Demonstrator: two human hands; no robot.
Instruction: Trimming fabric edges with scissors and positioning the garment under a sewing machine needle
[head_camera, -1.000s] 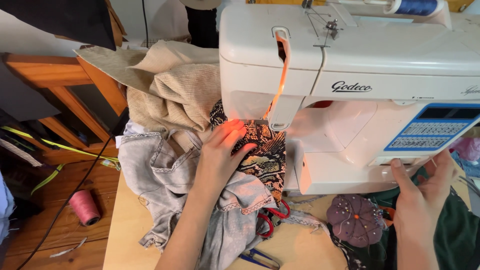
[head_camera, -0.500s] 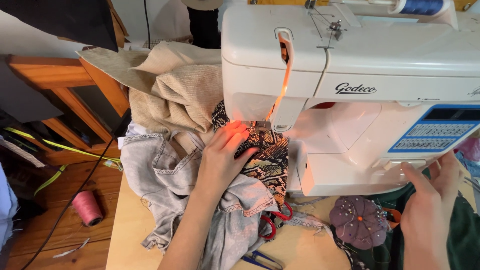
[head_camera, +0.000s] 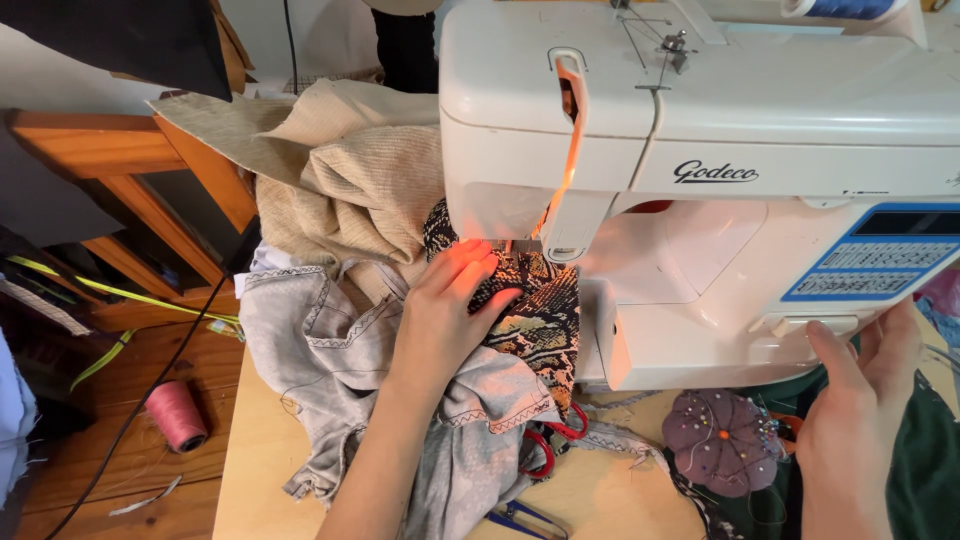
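Two hands at a white sewing machine (head_camera: 700, 150), one on patterned cloth and one at the machine's front.

Head view: the left hand (head_camera: 445, 310) lies flat, fingers loosely spread, pressing down on the snakeskin-print cloth (head_camera: 535, 310) just beside the needle area, where the machine's lamp casts an orange glow on the fingertips. The print cloth runs from under the hand toward the machine bed. A grey garment (head_camera: 330, 340) sits bunched beneath the wrist, with beige fabric (head_camera: 350, 190) heaped behind it. The right hand (head_camera: 865, 400) is open, fingers raised near the machine's lower front edge under the blue panel (head_camera: 880, 255), gripping nothing. A purple pincushion (head_camera: 722, 442) lies between the hands; red-handled scissors (head_camera: 550, 445) peek from under the grey garment. A pink thread spool (head_camera: 177, 415) lies on the floor, well apart.
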